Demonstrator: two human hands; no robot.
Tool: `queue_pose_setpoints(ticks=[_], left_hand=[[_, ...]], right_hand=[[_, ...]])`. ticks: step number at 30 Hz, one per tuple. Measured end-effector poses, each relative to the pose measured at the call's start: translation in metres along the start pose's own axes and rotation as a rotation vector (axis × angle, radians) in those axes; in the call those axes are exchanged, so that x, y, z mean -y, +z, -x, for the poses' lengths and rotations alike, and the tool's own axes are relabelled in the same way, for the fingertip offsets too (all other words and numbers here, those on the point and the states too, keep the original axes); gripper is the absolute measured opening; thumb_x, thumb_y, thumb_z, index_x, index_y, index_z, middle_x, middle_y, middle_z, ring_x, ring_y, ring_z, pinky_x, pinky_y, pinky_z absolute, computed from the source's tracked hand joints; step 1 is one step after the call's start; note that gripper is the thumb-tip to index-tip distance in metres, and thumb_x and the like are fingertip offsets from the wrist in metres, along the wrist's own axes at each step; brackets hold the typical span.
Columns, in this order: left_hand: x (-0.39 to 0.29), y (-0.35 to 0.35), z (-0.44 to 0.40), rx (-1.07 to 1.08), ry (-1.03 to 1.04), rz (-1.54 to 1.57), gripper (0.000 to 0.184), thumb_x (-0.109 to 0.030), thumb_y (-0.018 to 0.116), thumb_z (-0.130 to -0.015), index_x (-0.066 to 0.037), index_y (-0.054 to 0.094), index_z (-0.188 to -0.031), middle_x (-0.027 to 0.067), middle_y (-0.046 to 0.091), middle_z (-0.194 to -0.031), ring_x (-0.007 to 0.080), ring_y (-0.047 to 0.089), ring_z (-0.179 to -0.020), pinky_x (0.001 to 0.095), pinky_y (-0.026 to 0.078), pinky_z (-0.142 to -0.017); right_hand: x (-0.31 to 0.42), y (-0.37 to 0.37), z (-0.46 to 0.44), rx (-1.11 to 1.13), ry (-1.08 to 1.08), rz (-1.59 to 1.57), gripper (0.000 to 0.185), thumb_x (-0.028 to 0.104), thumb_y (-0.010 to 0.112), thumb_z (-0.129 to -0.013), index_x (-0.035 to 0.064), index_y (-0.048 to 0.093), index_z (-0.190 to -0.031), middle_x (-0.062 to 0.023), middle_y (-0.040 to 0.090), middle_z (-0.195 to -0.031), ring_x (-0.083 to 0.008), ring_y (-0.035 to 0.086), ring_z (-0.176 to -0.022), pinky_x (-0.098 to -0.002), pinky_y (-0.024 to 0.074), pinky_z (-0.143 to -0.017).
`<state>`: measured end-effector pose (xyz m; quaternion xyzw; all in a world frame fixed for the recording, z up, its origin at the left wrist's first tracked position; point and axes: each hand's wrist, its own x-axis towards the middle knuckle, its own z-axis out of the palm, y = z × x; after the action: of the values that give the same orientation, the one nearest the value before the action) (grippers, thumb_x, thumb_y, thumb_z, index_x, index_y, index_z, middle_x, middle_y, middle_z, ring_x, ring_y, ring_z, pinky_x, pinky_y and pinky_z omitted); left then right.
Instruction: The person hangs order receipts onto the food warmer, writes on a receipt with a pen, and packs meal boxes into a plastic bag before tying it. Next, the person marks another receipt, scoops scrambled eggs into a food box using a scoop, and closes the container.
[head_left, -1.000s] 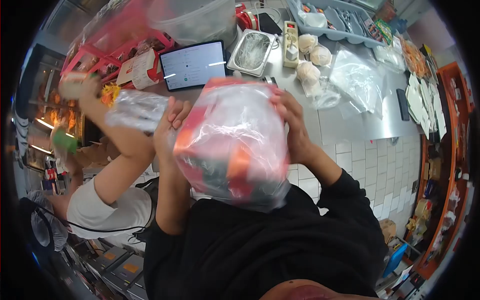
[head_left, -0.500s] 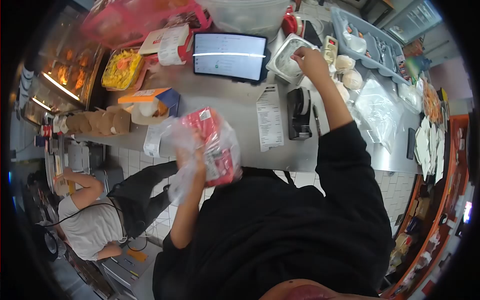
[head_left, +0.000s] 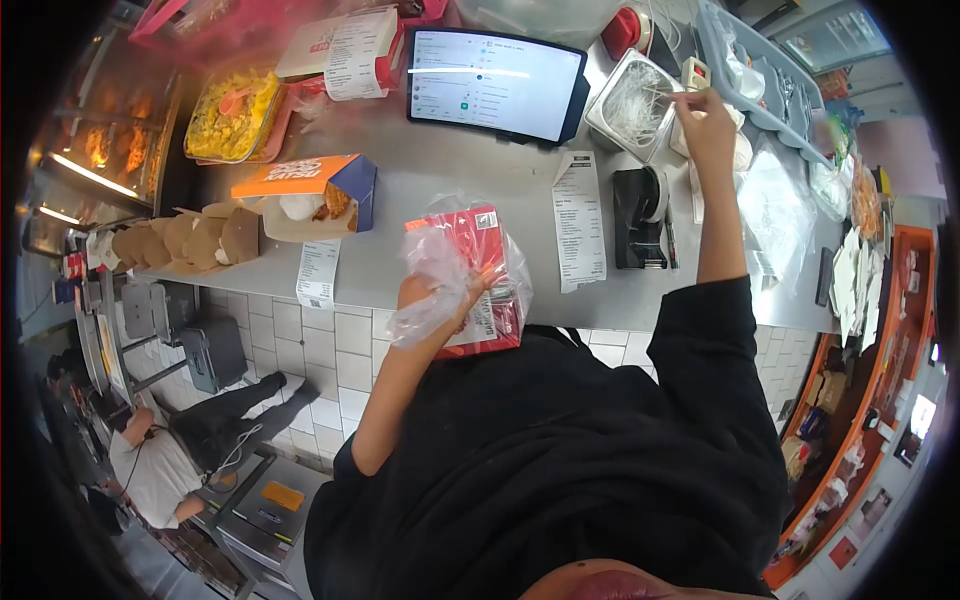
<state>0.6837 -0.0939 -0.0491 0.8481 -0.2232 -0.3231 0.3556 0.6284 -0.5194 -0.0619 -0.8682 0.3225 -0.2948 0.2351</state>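
Observation:
My left hand [head_left: 462, 305] is closed on the gathered top of a clear plastic bag [head_left: 432, 262]. Inside the bag is a red printed box [head_left: 488, 238], held at the counter's front edge. My right hand [head_left: 706, 118] is at the right rim of a clear tub [head_left: 622, 145] full of thin, pale strands [head_left: 638, 98]. Its thumb and fingers are pinched together; what lies between them is too fine to make out. Just below the tub stands a black tape dispenser [head_left: 638, 225] with a pen [head_left: 671, 228] beside it.
On the steel counter [head_left: 480, 175] lie a tablet [head_left: 490, 85], a receipt [head_left: 578, 225], an open orange-and-blue food box [head_left: 350, 195] and a tray of yellow food [head_left: 235, 115]. Clear bags [head_left: 775, 215] and a grey divided bin [head_left: 765, 110] are at right. A person [head_left: 165, 465] stands at far left.
My right hand has drawn back from inside the tub to its right rim. The bagged red box has shifted right, still in my left hand. The person at left has moved farther away.

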Motion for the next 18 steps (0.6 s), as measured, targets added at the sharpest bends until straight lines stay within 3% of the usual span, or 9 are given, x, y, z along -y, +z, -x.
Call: queue_pose_setpoints(ticks=[4,7,9,12,14,16,18], left_hand=[[-0.009,-0.014,0.002,0.077,-0.053,0.206,0.029,-0.031,0.069,-0.087,-0.002,0.07,-0.093,0.0076,0.066,-0.077,0.0112,0.06,-0.059,0.0314,0.046,-0.046],[-0.002,-0.018,0.0,0.071,0.079,0.388,0.028,-0.027,0.07,-0.086,-0.002,0.069,-0.098,0.0078,0.068,-0.081,0.0115,0.062,-0.066,0.0313,0.05,-0.057],[0.007,-0.013,-0.004,0.04,0.156,0.364,0.027,-0.025,0.071,-0.086,-0.003,0.069,-0.101,0.0095,0.068,-0.086,0.0152,0.063,-0.074,0.0328,0.051,-0.068],[0.005,-0.02,-0.005,0.1,0.083,0.385,0.028,-0.027,0.067,-0.088,-0.002,0.068,-0.101,0.0113,0.069,-0.09,0.0199,0.064,-0.081,0.0352,0.05,-0.075],[0.004,-0.028,-0.008,0.135,0.095,0.327,0.028,-0.027,0.064,-0.089,-0.003,0.068,-0.101,0.0122,0.069,-0.091,0.0217,0.065,-0.082,0.0356,0.049,-0.075],[0.001,-0.032,-0.008,0.175,0.106,0.269,0.028,-0.028,0.061,-0.091,-0.003,0.069,-0.101,0.0131,0.069,-0.092,0.0236,0.065,-0.082,0.036,0.049,-0.076],[-0.005,-0.034,-0.006,0.168,0.147,0.217,0.028,-0.028,0.057,-0.093,-0.003,0.069,-0.1,0.014,0.069,-0.091,0.026,0.065,-0.083,0.0368,0.049,-0.076]], right_hand=[[0.04,-0.03,0.03,-0.117,0.006,-0.052,0.019,0.02,0.068,-0.084,0.0016,0.062,-0.088,-0.0101,0.072,-0.089,-0.0191,0.067,-0.071,-0.0322,0.0509,-0.066],[0.084,-0.035,0.068,0.077,0.253,-0.493,0.013,0.008,0.064,-0.086,0.0,0.054,-0.088,-0.0099,0.07,-0.094,-0.0069,0.055,-0.06,-0.0202,0.0422,-0.047],[0.116,-0.031,0.105,0.222,0.298,-0.692,0.014,0.007,0.067,-0.086,0.0009,0.056,-0.091,-0.0111,0.068,-0.094,-0.0075,0.058,-0.063,-0.0192,0.0437,-0.044],[0.149,-0.03,0.158,0.532,0.393,-0.784,0.009,0.0,0.068,-0.084,-0.0005,0.062,-0.091,-0.0065,0.065,-0.088,-0.0092,0.06,-0.064,-0.0211,0.0505,-0.046],[0.161,-0.032,0.19,0.643,0.338,-0.604,0.011,0.003,0.071,-0.082,0.0026,0.066,-0.092,-0.0052,0.062,-0.083,-0.0123,0.061,-0.07,-0.0252,0.0519,-0.05],[0.157,-0.028,0.208,0.571,-0.277,-0.236,0.015,0.008,0.073,-0.078,0.0064,0.067,-0.092,-0.0045,0.062,-0.083,-0.0191,0.06,-0.073,-0.0291,0.0503,-0.056],[0.158,-0.029,0.214,0.57,-0.282,-0.178,0.015,0.009,0.073,-0.077,0.0077,0.067,-0.091,-0.0037,0.061,-0.082,-0.0213,0.059,-0.073,-0.0304,0.0492,-0.057]])
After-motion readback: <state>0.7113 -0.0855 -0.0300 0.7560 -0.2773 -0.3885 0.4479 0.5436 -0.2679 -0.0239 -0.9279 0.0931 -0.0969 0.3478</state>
